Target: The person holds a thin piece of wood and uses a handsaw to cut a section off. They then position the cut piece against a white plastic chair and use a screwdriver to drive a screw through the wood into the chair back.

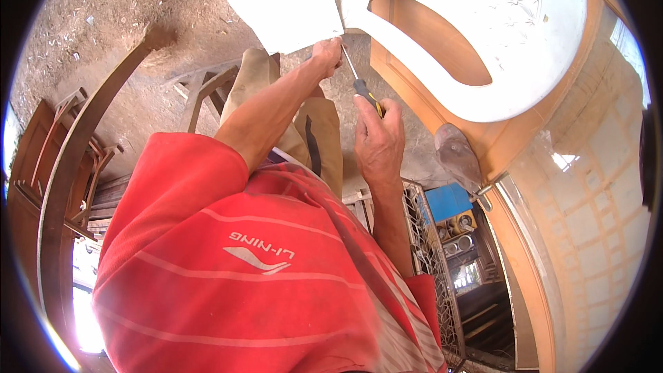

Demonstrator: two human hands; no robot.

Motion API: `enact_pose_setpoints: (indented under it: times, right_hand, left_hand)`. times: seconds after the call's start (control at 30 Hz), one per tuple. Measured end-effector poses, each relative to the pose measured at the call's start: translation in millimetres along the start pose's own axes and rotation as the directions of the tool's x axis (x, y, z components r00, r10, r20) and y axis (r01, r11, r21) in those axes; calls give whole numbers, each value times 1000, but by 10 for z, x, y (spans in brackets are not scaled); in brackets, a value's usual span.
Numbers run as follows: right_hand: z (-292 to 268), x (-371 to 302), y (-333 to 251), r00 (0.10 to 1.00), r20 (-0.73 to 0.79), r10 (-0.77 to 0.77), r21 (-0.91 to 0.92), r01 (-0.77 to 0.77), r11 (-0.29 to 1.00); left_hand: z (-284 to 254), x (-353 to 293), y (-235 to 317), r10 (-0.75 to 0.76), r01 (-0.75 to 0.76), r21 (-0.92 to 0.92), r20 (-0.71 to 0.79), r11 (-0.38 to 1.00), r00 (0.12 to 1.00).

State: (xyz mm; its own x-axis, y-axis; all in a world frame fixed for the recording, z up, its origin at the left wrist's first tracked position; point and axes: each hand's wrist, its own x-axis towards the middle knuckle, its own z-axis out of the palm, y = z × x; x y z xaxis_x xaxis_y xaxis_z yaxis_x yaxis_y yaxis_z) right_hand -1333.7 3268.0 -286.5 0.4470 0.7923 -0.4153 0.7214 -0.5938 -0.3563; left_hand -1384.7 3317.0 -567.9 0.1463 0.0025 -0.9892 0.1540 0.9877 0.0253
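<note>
My right hand (pixel 381 139) is wrapped round the dark and yellow handle of a screwdriver (pixel 362 88). Its thin metal shaft points away from me, up toward the lower corner of a white covered panel (pixel 276 0). At that corner my left hand (pixel 327 55) is closed, fingers bent together beside the screwdriver's tip. What those fingers pinch is too small to make out, and the tip itself is partly hidden. To the right lies a white upholstered chair part (pixel 528 79) with a tufted surface and an oval opening.
An orange-brown wooden table (pixel 501 145) bears the chair part; a rounded grey-brown object (pixel 456 154) rests at its edge. Below are a blue box (pixel 447 202) and a metal lattice (pixel 427 249). Wooden frames (pixel 76 145) stand at left, on a floor (pixel 152 0) littered with shavings.
</note>
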Motion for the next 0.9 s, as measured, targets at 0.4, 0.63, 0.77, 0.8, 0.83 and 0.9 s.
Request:
enact_pose_setpoints:
  times: [0.4,0.63,0.77,0.8,0.83,0.9]
  right_hand:
    - [-6,58,-72,988,-69,138,163,-126,979]
    - [40,56,1,896,233,379,-26,-384,923]
    - [38,6,69,995,-1,95,97,-94,991]
    - [46,25,77,995,-34,95,143,-90,986]
    - [42,55,77,993,-67,95,189,-81,979]
    - [-35,88,25,950,-9,313,314,-294,903]
  left_hand:
    - [3,-22,40,-30,29,19,23,999,999]
    - [-18,51,39,-62,61,18,49,998,997]
    - [35,25,-11,-41,42,-39,23,998,999]
    - [32,7,-17,-26,26,8,17,1000,1000]
    - [36,-6,2,-8,8,54,11,998,1000]
    - [58,-25,47,-9,8,70,12,997,1000]
